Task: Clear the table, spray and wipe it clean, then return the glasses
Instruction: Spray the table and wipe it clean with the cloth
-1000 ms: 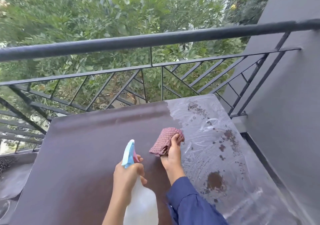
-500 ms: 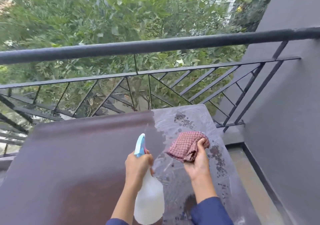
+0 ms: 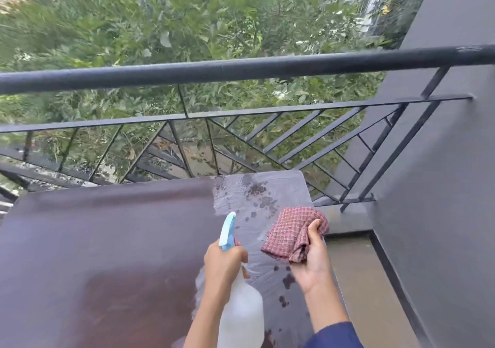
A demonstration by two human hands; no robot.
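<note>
Two grips, fingers (image 3: 240, 253) curled: left hand (image 3: 223, 264) round translucent spray bottle (image 3: 241, 313), right hand (image 3: 313, 263) round crumpled red-checked cloth (image 3: 290, 229)

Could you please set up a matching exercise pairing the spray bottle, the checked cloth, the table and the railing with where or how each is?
Things: 1 spray bottle; 2 checked cloth; 3 table; 4 railing.
States: A black, beyond the far edge; B held in the right hand; C held in the left hand; D partly wet and streaked.
Pairs: 1-C; 2-B; 3-D; 4-A.
</note>
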